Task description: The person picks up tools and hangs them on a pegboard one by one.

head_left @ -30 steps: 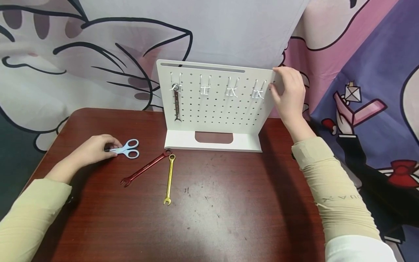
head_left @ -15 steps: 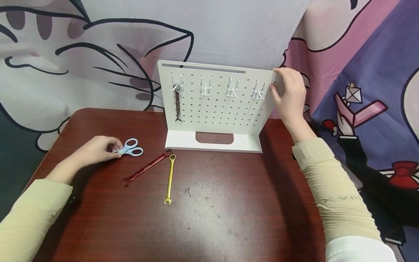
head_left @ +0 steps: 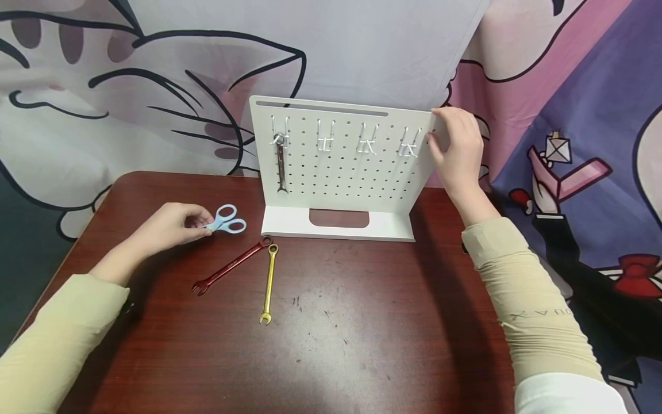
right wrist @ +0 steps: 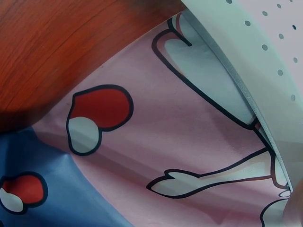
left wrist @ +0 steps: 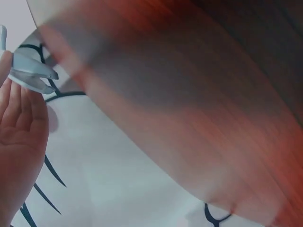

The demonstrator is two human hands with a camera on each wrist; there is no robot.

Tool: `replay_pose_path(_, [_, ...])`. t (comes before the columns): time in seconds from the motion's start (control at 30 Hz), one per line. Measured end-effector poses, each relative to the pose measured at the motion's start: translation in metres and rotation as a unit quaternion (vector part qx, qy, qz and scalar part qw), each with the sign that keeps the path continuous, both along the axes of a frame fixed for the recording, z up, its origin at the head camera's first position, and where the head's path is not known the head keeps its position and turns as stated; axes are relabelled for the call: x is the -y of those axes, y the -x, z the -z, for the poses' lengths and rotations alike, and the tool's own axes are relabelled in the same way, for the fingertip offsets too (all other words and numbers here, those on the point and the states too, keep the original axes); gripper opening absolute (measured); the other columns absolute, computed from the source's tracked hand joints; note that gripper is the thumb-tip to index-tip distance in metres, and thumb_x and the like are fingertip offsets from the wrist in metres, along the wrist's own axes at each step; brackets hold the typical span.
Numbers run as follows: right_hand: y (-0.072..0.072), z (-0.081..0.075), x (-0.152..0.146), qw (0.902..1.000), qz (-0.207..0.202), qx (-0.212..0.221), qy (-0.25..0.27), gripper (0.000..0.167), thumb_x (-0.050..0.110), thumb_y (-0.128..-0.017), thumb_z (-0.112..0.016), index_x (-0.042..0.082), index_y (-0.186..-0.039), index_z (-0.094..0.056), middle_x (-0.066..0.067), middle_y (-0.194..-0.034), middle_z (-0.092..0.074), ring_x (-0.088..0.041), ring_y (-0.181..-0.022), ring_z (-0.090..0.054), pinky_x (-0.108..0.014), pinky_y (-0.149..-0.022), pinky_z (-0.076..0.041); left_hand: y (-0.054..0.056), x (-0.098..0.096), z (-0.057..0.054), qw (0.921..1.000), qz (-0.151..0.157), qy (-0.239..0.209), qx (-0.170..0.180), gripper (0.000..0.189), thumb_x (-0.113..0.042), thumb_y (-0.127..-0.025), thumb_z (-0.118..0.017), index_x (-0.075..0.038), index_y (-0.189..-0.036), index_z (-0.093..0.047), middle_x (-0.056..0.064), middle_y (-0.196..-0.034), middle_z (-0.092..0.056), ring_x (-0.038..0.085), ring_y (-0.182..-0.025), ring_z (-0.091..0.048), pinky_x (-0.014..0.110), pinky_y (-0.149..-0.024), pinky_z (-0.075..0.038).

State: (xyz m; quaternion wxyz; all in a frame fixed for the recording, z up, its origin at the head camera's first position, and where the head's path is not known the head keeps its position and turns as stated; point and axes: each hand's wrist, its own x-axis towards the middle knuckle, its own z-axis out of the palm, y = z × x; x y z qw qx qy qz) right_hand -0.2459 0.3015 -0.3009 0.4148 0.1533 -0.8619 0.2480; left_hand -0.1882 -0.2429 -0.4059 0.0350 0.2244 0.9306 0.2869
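Observation:
My left hand (head_left: 173,225) pinches a pair of light blue scissors (head_left: 225,221) by the blade end, with the two finger loops pointing right toward the pegboard. In the left wrist view the scissors (left wrist: 33,68) lie between thumb and fingers, their blade tips sticking out. At the right, my right hand (head_left: 457,146) grips the upper right edge of the white pegboard (head_left: 351,172), thumb in front. A dark silvery wrench (head_left: 281,167) hangs from the leftmost hook; three more white hooks (head_left: 324,141) carry nothing. Two wrenches, one red (head_left: 230,266) and one yellow (head_left: 268,284), lie on the table.
The pegboard's white base (head_left: 284,223) rests on the brown wooden table (head_left: 362,322) near its back edge. The wrenches lie just in front of it, close to the left hand. A curtain (head_left: 362,52) printed with cartoons hangs behind and to the right.
My left hand has lifted the scissors and carried them right and slightly back, toward the pegboard. The right hand stays at the board's edge.

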Motion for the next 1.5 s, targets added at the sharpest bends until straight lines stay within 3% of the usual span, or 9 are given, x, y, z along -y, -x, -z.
replay_pose_path(0.23, [0.000,0.000,0.000,1.0000,-0.001,-0.002,-0.009,0.037,-0.004,-0.093,-0.072,0.002,-0.129,-0.070,-0.019,-0.130,-0.072,-0.037,-0.131,-0.060,-0.043,-0.120,-0.043,-0.002,-0.025,-0.002,0.9976,-0.014,-0.055,-0.039,0.016,-0.003,-0.086,-0.087,-0.002,-0.100,-0.079,0.006,-0.085,-0.075,0.003,-0.075,-0.057,0.010,-0.067,-0.046])
replay_pose_path(0.4, [0.000,0.000,0.000,1.0000,-0.001,-0.001,-0.006,0.037,-0.005,-0.093,-0.072,0.001,-0.129,-0.071,-0.020,-0.130,-0.072,-0.037,-0.131,-0.060,-0.042,-0.120,-0.043,-0.001,-0.043,-0.004,0.9919,-0.042,-0.105,-0.057,0.016,-0.003,-0.087,-0.087,-0.001,-0.100,-0.079,0.014,-0.089,-0.078,-0.005,-0.075,-0.059,0.004,-0.069,-0.047])
replay_pose_path(0.6, [-0.001,0.000,0.000,0.9999,0.000,0.000,-0.014,0.036,-0.003,-0.094,-0.072,0.001,-0.130,-0.070,-0.021,-0.130,-0.072,-0.038,-0.131,-0.060,-0.043,-0.120,-0.043,0.002,-0.068,-0.011,0.9792,-0.077,-0.185,-0.032,0.021,-0.003,-0.088,-0.085,0.006,-0.104,-0.076,0.026,-0.095,-0.077,-0.016,-0.075,-0.060,0.003,-0.070,-0.050])
replay_pose_path(0.8, [-0.002,-0.001,-0.001,0.9998,0.002,-0.001,-0.020,0.036,-0.003,-0.095,-0.071,0.000,-0.130,-0.069,-0.021,-0.130,-0.071,-0.038,-0.130,-0.060,-0.044,-0.120,-0.043,0.005,-0.094,-0.020,0.9670,-0.073,-0.244,0.001,0.023,-0.001,-0.090,-0.083,0.010,-0.107,-0.073,0.029,-0.101,-0.075,-0.014,-0.079,-0.062,0.003,-0.076,-0.053])
replay_pose_path(1.0, [-0.001,-0.001,0.000,1.0000,0.002,-0.001,-0.010,0.036,-0.003,-0.094,-0.072,0.001,-0.130,-0.070,-0.020,-0.130,-0.072,-0.037,-0.131,-0.060,-0.043,-0.120,-0.043,0.008,-0.121,-0.025,0.9569,-0.067,-0.282,0.024,0.023,0.002,-0.090,-0.082,0.012,-0.108,-0.073,0.026,-0.102,-0.074,-0.010,-0.080,-0.065,0.005,-0.078,-0.055])
replay_pose_path(1.5, [-0.001,0.000,0.001,1.0000,0.004,-0.001,-0.003,0.036,-0.003,-0.094,-0.072,0.003,-0.129,-0.071,-0.018,-0.131,-0.072,-0.035,-0.131,-0.061,-0.042,-0.120,-0.044,0.019,-0.176,-0.037,0.9428,-0.032,-0.330,0.038,0.023,0.002,-0.091,-0.081,0.011,-0.110,-0.073,0.028,-0.104,-0.075,-0.005,-0.081,-0.066,0.011,-0.078,-0.058])
